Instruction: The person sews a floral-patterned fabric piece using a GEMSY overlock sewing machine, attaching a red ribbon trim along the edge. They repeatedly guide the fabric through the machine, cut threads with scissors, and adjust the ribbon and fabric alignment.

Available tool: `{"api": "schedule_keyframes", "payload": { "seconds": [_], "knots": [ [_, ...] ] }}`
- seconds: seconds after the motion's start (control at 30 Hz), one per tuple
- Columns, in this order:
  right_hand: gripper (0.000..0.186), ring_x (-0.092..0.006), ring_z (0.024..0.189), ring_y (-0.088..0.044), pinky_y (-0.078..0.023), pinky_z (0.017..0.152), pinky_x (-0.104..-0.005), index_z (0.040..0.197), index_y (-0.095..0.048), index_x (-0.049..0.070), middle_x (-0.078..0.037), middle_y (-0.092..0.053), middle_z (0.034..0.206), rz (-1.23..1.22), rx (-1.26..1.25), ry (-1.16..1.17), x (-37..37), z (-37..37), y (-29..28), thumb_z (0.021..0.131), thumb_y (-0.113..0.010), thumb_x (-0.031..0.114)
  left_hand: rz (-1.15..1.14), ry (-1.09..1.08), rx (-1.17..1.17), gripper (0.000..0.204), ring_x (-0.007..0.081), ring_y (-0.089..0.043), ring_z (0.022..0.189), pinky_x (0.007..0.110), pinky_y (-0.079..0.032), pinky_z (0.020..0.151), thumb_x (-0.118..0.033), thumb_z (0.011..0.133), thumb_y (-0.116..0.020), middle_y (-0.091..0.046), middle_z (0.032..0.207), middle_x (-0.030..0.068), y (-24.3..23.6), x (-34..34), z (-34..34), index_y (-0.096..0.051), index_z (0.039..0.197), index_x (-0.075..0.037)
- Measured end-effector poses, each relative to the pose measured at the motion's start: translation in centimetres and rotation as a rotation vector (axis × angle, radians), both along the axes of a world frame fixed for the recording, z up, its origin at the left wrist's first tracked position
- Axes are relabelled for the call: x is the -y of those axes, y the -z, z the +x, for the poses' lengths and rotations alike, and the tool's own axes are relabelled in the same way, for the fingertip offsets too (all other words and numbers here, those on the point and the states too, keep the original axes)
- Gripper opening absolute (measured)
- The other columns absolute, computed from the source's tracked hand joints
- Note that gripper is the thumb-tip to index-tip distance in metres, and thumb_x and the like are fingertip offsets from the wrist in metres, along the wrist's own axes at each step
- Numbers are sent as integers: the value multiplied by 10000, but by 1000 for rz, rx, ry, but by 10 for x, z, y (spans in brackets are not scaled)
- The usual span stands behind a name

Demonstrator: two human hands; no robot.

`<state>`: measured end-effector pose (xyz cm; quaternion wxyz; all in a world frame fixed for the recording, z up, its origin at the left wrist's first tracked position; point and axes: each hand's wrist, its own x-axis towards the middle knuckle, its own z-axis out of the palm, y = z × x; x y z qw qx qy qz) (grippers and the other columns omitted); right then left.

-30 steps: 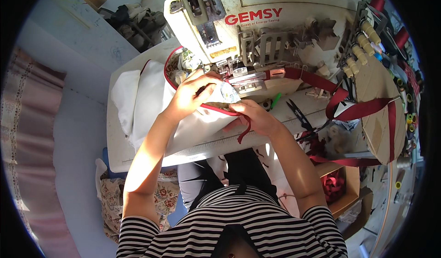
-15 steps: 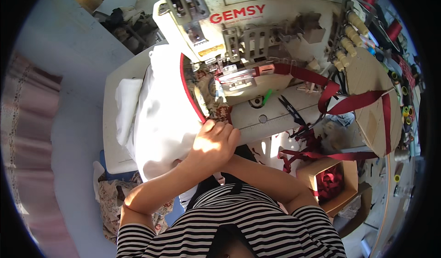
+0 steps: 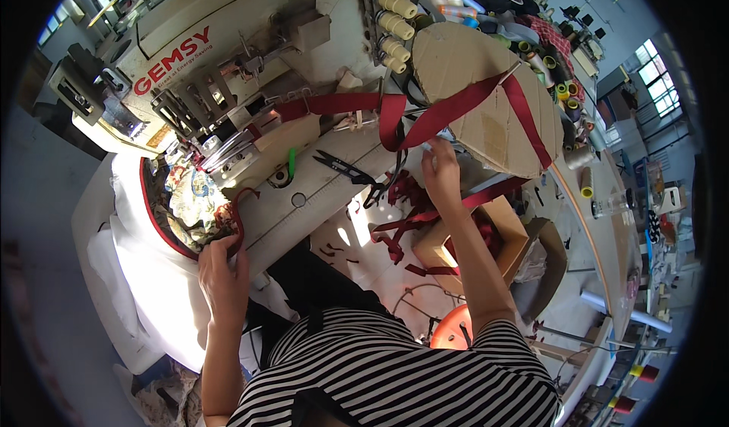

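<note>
My left hand pinches the edge of a floral fabric piece bound with a narrow dark red binding. White cloth lies under and around it on the sewing machine bed. The binding's loose tail curls up beside the machine's presser area. Away to the right, my right hand is raised with fingers stretched out, just below the wide dark red tape. It appears to hold nothing. Black thread snips lie on the bed to its left.
The sewing machine stands across the far left. A cardboard disc carries the tape at the right. A cardboard box holds more red tape. Thread cones crowd the table behind, and an orange stool stands below.
The view has swung right. My hands, together on the fabric before, are now apart: the left stays on the bound edge, the right has moved toward the tape. The binding's tail now shows free.
</note>
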<state>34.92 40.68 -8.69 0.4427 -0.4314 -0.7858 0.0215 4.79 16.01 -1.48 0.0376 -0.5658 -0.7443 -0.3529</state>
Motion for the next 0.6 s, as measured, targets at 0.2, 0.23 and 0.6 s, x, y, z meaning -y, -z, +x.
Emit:
{"api": "schedule_keyframes", "payload": {
  "seconds": [0.2, 0.23, 0.6],
  "knots": [
    [162, -254, 714, -611, -473, 607, -351, 998, -566, 25, -125, -594, 886, -116, 396, 216, -113, 1, 20, 869, -561, 124, 55, 35, -89, 203, 329, -540, 768, 413, -439, 699, 47, 743, -639, -541, 794, 149, -2, 4, -2, -567, 923, -15],
    [161, -246, 700, -604, -468, 597, -345, 991, -564, 25, -120, -588, 869, -169, 433, 236, -121, -1, 23, 869, -567, 131, 65, 41, -111, 203, 331, -537, 769, 416, -439, 699, 46, 742, -639, -537, 796, 151, -2, 5, -3, -566, 921, -16],
    [210, -159, 548, -534, -412, 486, -278, 908, -536, 24, -57, -532, 692, -393, 357, 232, -139, -7, 27, 865, -622, 211, 92, 43, -112, 209, 321, -549, 845, 403, -457, 733, 25, 742, -659, -567, 909, 154, 3, 2, -4, -570, 926, -19]
  ]
}}
